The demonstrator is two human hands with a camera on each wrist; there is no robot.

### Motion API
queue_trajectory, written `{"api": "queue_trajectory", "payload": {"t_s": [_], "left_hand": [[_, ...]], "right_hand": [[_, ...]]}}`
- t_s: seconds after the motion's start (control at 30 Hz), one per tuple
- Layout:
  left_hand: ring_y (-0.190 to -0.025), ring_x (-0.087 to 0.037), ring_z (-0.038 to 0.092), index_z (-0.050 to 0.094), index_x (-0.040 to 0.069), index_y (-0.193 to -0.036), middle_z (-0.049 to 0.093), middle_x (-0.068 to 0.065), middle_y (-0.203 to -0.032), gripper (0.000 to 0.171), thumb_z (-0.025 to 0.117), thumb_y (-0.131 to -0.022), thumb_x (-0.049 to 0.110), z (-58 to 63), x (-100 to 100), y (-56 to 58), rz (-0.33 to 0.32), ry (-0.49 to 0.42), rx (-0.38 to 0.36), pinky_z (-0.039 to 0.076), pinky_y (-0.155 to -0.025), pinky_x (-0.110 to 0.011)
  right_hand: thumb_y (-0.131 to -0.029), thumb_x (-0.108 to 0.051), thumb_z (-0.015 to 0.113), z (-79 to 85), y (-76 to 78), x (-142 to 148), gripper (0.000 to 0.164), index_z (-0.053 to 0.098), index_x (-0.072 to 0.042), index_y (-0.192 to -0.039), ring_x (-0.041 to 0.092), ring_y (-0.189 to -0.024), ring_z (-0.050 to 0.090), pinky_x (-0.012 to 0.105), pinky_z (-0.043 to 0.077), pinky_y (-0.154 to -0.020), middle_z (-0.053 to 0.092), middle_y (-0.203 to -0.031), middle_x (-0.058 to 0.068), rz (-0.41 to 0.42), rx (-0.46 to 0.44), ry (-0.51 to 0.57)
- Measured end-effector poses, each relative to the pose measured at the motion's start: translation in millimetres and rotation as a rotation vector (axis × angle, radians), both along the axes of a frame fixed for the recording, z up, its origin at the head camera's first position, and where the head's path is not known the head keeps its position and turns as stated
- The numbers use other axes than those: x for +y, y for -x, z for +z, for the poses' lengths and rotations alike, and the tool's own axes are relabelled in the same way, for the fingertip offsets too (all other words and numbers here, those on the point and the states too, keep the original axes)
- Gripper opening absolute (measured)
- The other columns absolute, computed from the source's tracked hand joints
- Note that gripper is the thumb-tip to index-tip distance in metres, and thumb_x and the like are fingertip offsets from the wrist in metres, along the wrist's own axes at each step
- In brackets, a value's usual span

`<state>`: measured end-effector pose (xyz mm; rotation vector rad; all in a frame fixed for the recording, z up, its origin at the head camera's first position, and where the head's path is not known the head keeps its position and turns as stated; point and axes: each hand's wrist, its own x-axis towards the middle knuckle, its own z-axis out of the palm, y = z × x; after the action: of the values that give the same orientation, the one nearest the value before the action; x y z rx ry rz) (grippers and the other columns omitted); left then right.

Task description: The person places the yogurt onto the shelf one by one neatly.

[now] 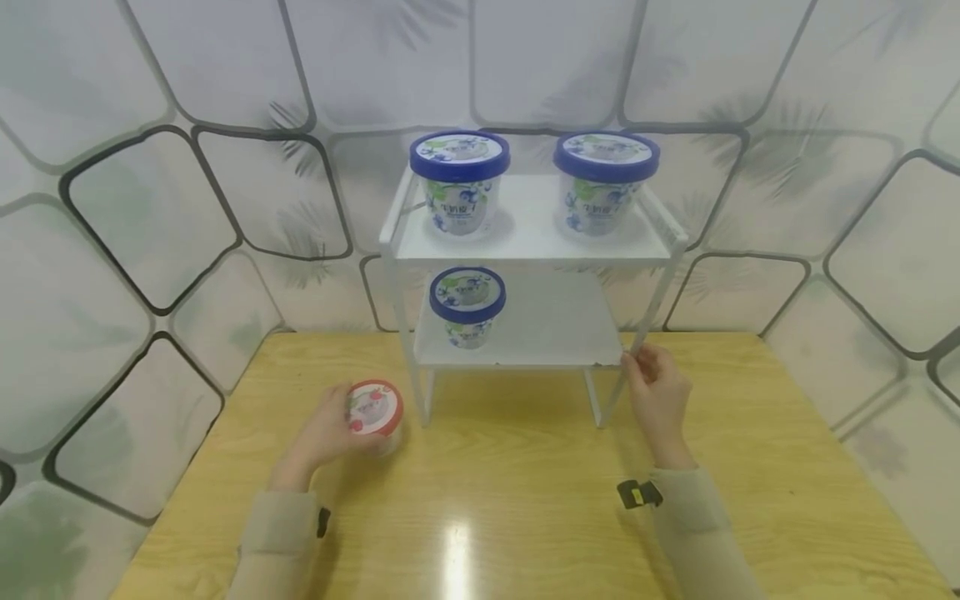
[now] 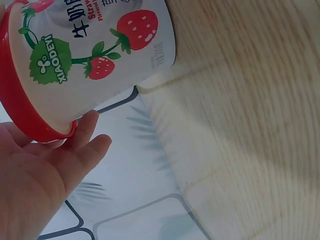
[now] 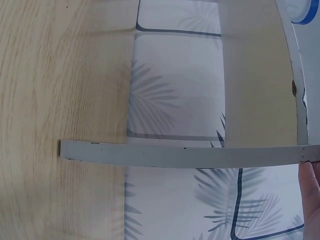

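My left hand (image 1: 324, 435) grips a paper tub with a red lid (image 1: 373, 408) at the table's left side. In the left wrist view, strawberries and leaves decorate the white wall of this strawberry tub (image 2: 107, 47), and fingers lie round its red lid. Just right of the two-tier white shelf rack (image 1: 517, 246), my right hand (image 1: 663, 400) holds the front right leg at lower-shelf height, fingers curled. The right wrist view has the leg (image 3: 185, 156) crossing it, with only part of the hand (image 3: 311, 187) at the edge.
Two blue-lidded tubs stand on the top shelf, one left (image 1: 461, 196) and one right (image 1: 603, 196). A smaller-looking blue-lidded tub (image 1: 468, 308) stands at the lower shelf's left. The wooden table (image 1: 517, 517) meets patterned walls (image 1: 547, 67) behind and at both sides.
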<state>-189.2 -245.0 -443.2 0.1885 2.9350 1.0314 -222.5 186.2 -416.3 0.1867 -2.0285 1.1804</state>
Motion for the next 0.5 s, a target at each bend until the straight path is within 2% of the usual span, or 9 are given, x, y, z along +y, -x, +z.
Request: {"api": "queue_trajectory", "payload": {"t_s": [0.2,0.5], "left_hand": [[-0.102,-0.034,0.044,0.027,-0.010,-0.129,0.034,-0.025,-0.124,0.101,0.079,-0.059,0.041,1.0,1.7,-6.6,-0.019,0.015,0.015,0.040,-0.086,-0.051],[-0.105,-0.032,0.043,0.033,-0.003,-0.129,0.036,-0.019,-0.126,0.099,0.080,-0.056,0.043,6.4,13.6,-18.0,-0.070,0.048,0.007,0.040,-0.086,-0.051]], "right_hand": [[-0.079,0.004,0.062,0.4,-0.8,-0.2,0.018,0.055,0.011,-0.094,0.031,-0.075,0.062,0.007,0.045,-0.067,0.063,-0.086,0.021,0.004,-0.007,0.008],[-0.079,0.002,0.062,0.4,-0.2,0.1,0.019,0.055,0.010,-0.095,0.023,-0.075,0.064,0.008,0.046,-0.067,0.063,-0.086,0.020,0.011,-0.013,0.009]]}}
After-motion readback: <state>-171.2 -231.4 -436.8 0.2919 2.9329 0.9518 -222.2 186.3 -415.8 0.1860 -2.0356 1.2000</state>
